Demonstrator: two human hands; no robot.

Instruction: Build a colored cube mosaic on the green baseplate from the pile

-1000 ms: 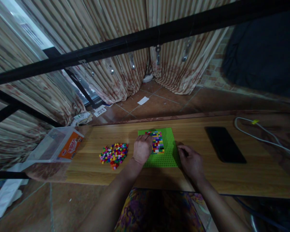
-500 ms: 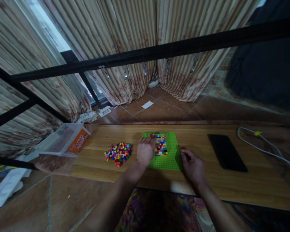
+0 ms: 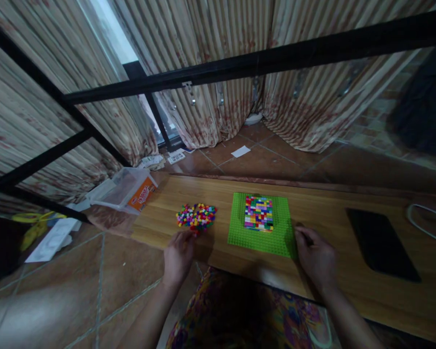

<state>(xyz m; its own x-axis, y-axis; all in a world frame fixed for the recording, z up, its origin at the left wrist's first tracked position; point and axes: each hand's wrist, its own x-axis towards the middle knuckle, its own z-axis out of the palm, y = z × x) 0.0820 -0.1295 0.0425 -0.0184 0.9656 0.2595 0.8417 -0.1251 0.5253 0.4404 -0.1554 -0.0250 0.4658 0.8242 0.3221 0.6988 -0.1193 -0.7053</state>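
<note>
A green baseplate point(image 3: 260, 237) lies on the wooden table point(image 3: 330, 213), with a block of many-coloured small bricks point(image 3: 258, 213) pressed onto its far half. To its left sits a loose pile of small coloured bricks point(image 3: 196, 216). My left hand point(image 3: 178, 257) rests at the table's near edge just below that pile, fingers pointing at it; whether it holds a brick is hidden. My right hand point(image 3: 315, 256) lies on the table touching the baseplate's right near corner, fingers curled.
A black phone point(image 3: 382, 244) lies right of the baseplate, and a white cable point(image 3: 419, 224) curls at the far right. A clear plastic box with an orange label point(image 3: 125, 190) stands off the table's left end. Black metal bars point(image 3: 240, 70) and striped curtains are beyond.
My left hand has left the bricks on the baseplate and moved left and back to the near edge by the loose pile. The view has swung to the left.
</note>
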